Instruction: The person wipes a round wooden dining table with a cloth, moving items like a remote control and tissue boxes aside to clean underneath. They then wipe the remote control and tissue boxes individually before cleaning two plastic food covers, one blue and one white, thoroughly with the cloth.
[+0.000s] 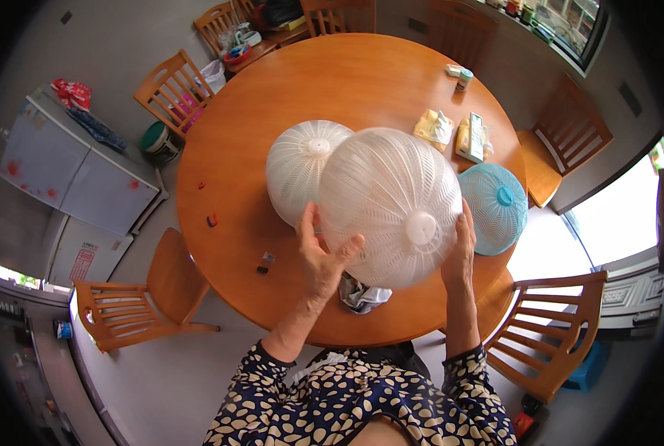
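Between my two hands is a white plastic mesh food cover (380, 197), a dome with a round knob facing up toward me. My left hand (323, 253) presses its left side with fingers spread along the mesh. My right hand (461, 249) grips the right side, the far fingers partly hidden behind the rim. Behind it stands a second white mesh food cover (295, 167), partly covered by the held one. To the right, a blue mesh food cover (499, 204) rests near the table edge. A crumpled silvery plastic bag (363, 296) lies beneath the held cover.
The round wooden table (235, 215) carries small red bits (211, 220), a small black piece (262, 270), a tissue pack (434, 128), a box (472, 137) and a small jar (463, 79). Wooden chairs (142, 290) surround it. A fridge (79, 160) stands left.
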Motion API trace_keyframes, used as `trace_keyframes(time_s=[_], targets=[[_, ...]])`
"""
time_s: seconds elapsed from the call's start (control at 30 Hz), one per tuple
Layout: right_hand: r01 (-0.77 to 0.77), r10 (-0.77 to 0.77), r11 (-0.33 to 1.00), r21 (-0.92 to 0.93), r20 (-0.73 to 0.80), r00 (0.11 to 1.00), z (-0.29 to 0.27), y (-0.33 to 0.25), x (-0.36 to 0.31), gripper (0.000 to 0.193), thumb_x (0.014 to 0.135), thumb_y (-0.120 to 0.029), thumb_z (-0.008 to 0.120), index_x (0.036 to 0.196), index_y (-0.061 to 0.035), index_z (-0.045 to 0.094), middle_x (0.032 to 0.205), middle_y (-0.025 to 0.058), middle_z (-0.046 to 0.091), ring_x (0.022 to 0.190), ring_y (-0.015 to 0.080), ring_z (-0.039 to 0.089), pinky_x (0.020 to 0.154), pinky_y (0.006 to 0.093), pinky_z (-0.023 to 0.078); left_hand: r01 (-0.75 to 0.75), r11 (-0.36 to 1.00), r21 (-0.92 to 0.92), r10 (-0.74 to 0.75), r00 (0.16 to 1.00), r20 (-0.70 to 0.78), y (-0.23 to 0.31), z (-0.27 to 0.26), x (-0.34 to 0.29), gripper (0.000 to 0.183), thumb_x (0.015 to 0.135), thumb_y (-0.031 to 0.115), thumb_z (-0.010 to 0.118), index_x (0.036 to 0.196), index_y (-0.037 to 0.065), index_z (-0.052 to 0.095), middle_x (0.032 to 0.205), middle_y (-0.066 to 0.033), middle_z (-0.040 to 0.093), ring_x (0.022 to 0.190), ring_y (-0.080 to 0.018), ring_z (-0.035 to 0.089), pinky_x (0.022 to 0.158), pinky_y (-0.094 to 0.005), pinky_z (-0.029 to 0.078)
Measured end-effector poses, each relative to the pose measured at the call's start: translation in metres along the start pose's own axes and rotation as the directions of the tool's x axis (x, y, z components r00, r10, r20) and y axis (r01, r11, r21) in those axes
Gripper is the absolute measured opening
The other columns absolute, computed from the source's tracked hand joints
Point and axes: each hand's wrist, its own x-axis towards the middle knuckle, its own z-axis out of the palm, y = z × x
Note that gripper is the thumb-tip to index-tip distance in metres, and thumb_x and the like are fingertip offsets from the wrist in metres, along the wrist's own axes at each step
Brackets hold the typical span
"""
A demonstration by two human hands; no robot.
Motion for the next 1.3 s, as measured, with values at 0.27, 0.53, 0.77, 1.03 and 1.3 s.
trace_keyframes(time_s=[0.27, 0.53, 0.77, 1.03, 1.3], targets=[[0.069, -0.024, 0.983, -0.172, 0.252, 0.967, 0.101, -0.004, 0.091, 0.067, 0.097, -0.042, 0.047, 0.143, 0.0056, 0.036, 0.141, 0.0206, 0.047, 0.133, 0.0281, 0.04, 0.112, 0.0352, 0.027, 0.131, 0.984, -0.124, -0.132, 0.991, -0.005, 0.015, -0.074, 0.095, 0.109, 0.059, 0.048, 0.092, 0.135, -0.008, 0.037, 0.121, -0.0143, 0.051, 0.113, -0.0226, 0.051, 0.1, -0.0363, 0.041], [0.09, -0.007, 0.961, -0.26, 0.304, 0.953, 0.13, 0.006, 0.114, 0.07, 0.095, -0.048, 0.05, 0.139, 0.0052, 0.042, 0.131, 0.0229, 0.054, 0.125, 0.0309, 0.048, 0.106, 0.038, 0.034, 0.279, 0.951, -0.134, -0.292, 0.952, -0.089, -0.009, -0.115, 0.123, 0.102, 0.055, 0.053, 0.092, 0.119, -0.005, 0.04, 0.111, -0.0119, 0.047, 0.113, -0.0214, 0.044, 0.107, -0.0399, 0.031], [0.159, -0.097, 0.959, -0.234, 0.255, 0.962, 0.141, -0.003, 0.113, 0.071, 0.095, -0.05, 0.05, 0.139, 0.0045, 0.042, 0.132, 0.0231, 0.054, 0.126, 0.0304, 0.047, 0.107, 0.0383, 0.033, 0.133, 0.986, -0.101, -0.146, 0.98, -0.135, 0.019, -0.107, 0.12, 0.107, 0.053, 0.058, 0.091, 0.12, -0.006, 0.038, 0.106, -0.0105, 0.046, 0.112, -0.0202, 0.045, 0.105, -0.0391, 0.034], [0.205, -0.164, 0.957, -0.203, 0.203, 0.965, 0.128, -0.047, 0.09, 0.071, 0.096, -0.049, 0.049, 0.143, 0.0036, 0.039, 0.143, 0.0227, 0.043, 0.135, 0.03, 0.038, 0.114, 0.0374, 0.026, 0.027, 0.924, -0.382, -0.033, 0.999, -0.007, 0.052, -0.089, 0.111, 0.093, 0.066, 0.046, 0.089, 0.127, -0.003, 0.039, 0.126, -0.0154, 0.049, 0.117, -0.021, 0.051, 0.102, -0.0367, 0.041], [0.102, -0.095, 0.994, -0.028, 0.199, 0.975, 0.046, -0.036, 0.023, 0.06, 0.099, -0.042, 0.046, 0.141, 0.0012, 0.043, 0.139, 0.015, 0.05, 0.128, 0.0263, 0.046, 0.109, 0.0386, 0.033, 0.29, 0.7, -0.652, -0.31, 0.947, 0.089, 0.034, -0.074, 0.039, 0.067, 0.078, 0.053, 0.076, 0.124, 0.012, 0.05, 0.108, -0.0017, 0.045, 0.102, -0.0202, 0.043, 0.083, -0.0397, 0.038]])
